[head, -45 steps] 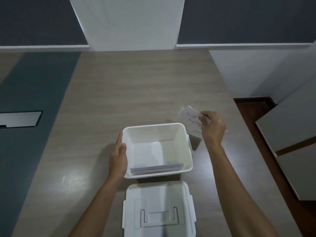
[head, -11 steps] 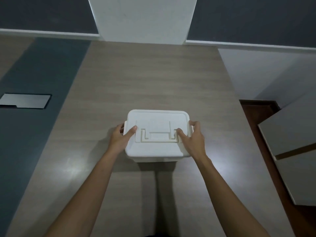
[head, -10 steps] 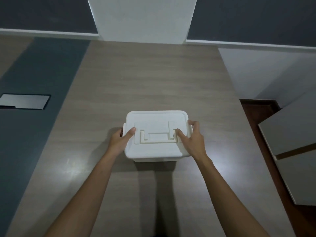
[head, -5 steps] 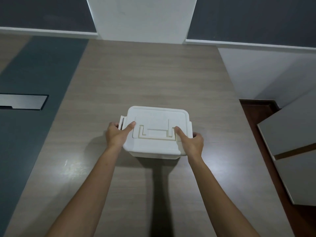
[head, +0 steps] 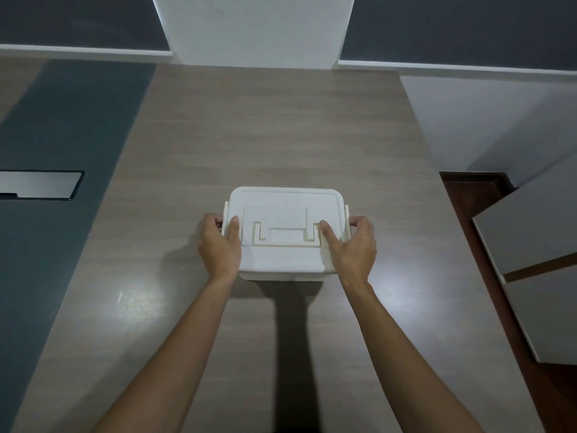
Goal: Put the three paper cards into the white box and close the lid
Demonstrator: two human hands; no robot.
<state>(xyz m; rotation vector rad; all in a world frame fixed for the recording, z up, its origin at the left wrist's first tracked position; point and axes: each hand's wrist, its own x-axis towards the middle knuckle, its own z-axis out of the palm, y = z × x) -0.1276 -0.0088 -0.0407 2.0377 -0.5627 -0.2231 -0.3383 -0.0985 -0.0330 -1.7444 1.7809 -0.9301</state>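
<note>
The white box stands in the middle of the wooden table with its lid lying flat on top. The lid has a folded-down handle in a recess. My left hand grips the box's left side, thumb on the lid, fingers around the left latch. My right hand holds the right side the same way, thumb on the lid, fingers at the right latch. The paper cards are hidden; none lies on the table.
A dark grey strip with a metal cover plate runs along the table's left. A white pillar stands behind the table. Grey cabinet panels and dark red floor lie to the right.
The last card left my right hand and the lid went from the table onto the box. In the last second the box straightened from a slight turn and my fingers shifted onto the side latches.
</note>
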